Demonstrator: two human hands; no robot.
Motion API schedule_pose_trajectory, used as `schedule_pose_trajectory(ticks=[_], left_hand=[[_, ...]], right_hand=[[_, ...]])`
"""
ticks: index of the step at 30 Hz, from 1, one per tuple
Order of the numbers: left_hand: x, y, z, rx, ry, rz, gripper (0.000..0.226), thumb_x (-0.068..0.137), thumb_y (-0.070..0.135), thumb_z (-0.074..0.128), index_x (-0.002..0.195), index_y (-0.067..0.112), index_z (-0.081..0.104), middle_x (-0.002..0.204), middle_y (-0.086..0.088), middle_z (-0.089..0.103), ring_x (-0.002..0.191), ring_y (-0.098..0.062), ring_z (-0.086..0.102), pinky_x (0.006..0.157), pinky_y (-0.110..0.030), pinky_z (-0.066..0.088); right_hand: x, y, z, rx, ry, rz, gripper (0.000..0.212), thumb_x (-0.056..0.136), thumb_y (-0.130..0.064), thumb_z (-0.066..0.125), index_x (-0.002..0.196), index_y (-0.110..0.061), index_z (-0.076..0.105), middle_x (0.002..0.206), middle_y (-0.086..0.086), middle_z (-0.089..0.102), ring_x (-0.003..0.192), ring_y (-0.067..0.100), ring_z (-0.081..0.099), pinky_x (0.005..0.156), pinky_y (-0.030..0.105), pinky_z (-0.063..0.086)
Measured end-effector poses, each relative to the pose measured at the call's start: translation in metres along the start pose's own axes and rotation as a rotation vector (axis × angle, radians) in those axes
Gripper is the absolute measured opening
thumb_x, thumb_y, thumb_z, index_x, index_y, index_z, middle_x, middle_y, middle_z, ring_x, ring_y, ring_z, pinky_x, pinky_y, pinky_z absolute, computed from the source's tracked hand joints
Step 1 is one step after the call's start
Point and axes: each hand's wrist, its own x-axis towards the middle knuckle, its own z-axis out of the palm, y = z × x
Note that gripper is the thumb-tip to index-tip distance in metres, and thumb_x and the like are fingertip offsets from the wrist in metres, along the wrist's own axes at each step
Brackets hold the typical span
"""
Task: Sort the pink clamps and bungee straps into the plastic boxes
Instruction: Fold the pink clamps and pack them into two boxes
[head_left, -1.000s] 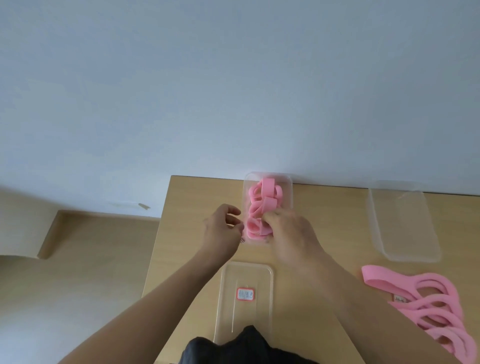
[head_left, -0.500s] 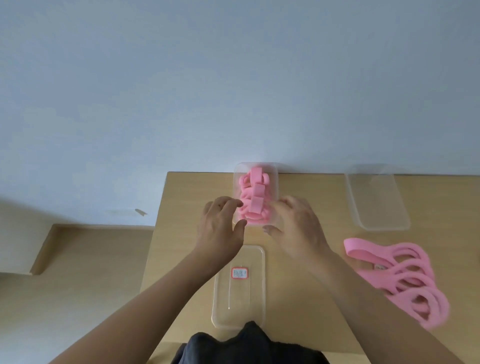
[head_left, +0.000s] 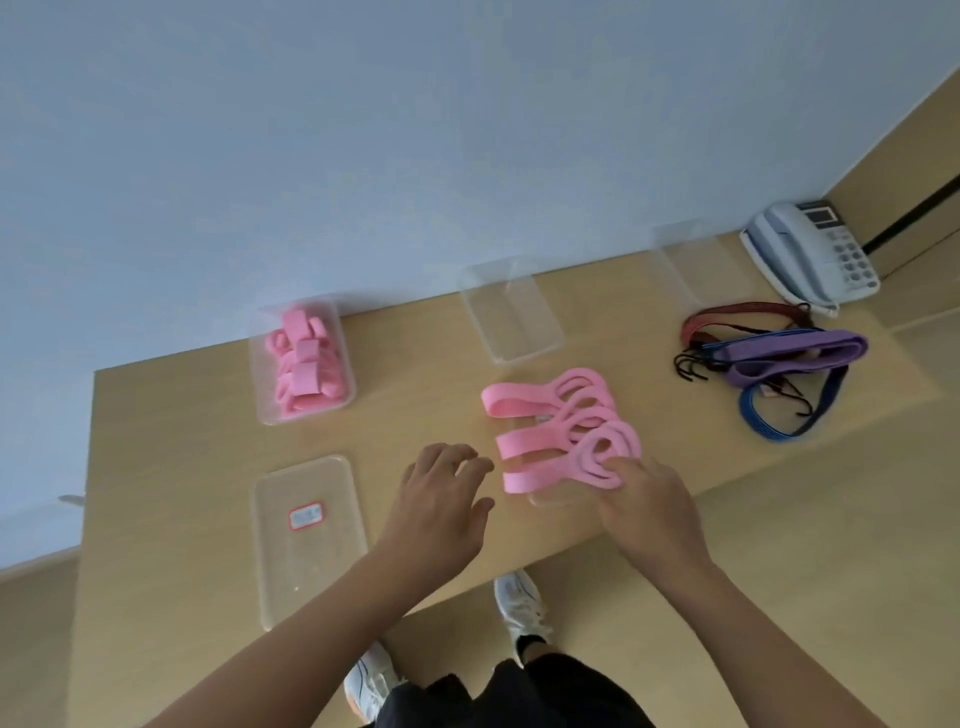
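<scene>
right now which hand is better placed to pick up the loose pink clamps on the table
Right. The right hand has fingers on the nearest loop of the pink clamps; the left hand is open beside them, touching none of them.

table (head_left: 171, 415): pale wood-look top, smooth, matt with a faint sheen.
left box (head_left: 258, 400): clear plastic, thin-walled, slightly glossy.
pink pieces (head_left: 306, 374) inside it: matt, soft-looking, foam-like; exact material unclear.
middle box (head_left: 511, 317): same clear, glossy plastic.
far box (head_left: 691, 265): clear plastic, nearly see-through.
flat lid (head_left: 306, 571): clear plastic, lightly scuffed.
label (head_left: 305, 516): paper-like sticker, matt.
pink clamps (head_left: 545, 447): smooth, matt, plastic-like.
bungee straps (head_left: 779, 426): woven cord, ribbed, dull.
hooks (head_left: 685, 364): thin, black, matt; too small to tell if metal.
purple strap (head_left: 795, 351): flat woven cloth, matt.
telephone (head_left: 810, 260): pale moulded plastic, smooth.
</scene>
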Motion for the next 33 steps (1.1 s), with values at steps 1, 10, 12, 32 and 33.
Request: schedule_pose_trajectory(ticks=[1,10,12,32,33], left_hand=[[0.005,0.008,0.006,0.035,-0.01,0.014,0.043,0.071,0.009,0.09,0.111,0.007,0.075,0.111,-0.015,0.072,0.103,-0.043,0.068,0.08,-0.054,0.06],[0.058,0.086,0.065,0.148,-0.041,-0.144,0.036,0.084,0.015,0.08,0.118,0.007,0.074,0.112,-0.015,0.073,0.109,-0.044,0.065,0.085,-0.052,0.056],[0.062,0.099,0.072,0.173,-0.097,-0.212,0.042,0.093,0.025,0.071,0.132,0.011,0.067,0.127,-0.011,0.067,0.124,-0.038,0.056,0.097,-0.047,0.049],[0.098,0.174,-0.059,-1.01,0.234,-0.478,0.007,0.095,0.005,0.071,0.1,0.003,0.077,0.094,-0.015,0.077,0.085,-0.022,0.073,0.082,-0.034,0.061],[0.099,0.179,-0.067,-1.05,0.278,-0.452,0.007,0.095,0.006,0.072,0.098,0.005,0.078,0.091,-0.013,0.076,0.083,-0.022,0.072,0.079,-0.033,0.062]], right_hand=[[0.009,0.013,-0.002,-0.027,0.02,0.024,0.032,0.088,-0.035,0.066,0.114,-0.016,0.066,0.102,0.008,0.063,0.09,0.027,0.054,0.07,0.033,0.041],[0.066,0.061,0.003,0.042,-0.033,-0.107,0.018,0.089,-0.03,0.06,0.101,-0.016,0.061,0.095,0.001,0.06,0.088,0.022,0.058,0.069,0.032,0.046],[0.069,0.068,-0.005,0.2,0.001,-0.158,0.009,0.084,-0.021,0.063,0.088,-0.018,0.056,0.085,-0.001,0.057,0.079,0.022,0.055,0.063,0.031,0.04],[0.086,0.008,-0.199,0.921,0.182,-0.676,0.027,0.078,-0.012,0.083,0.083,-0.038,0.074,0.084,-0.026,0.074,0.078,-0.005,0.07,0.07,0.009,0.049],[0.082,0.003,-0.207,0.907,0.245,-0.702,0.026,0.078,-0.013,0.082,0.081,-0.038,0.074,0.085,-0.028,0.073,0.077,-0.003,0.07,0.07,0.012,0.05]])
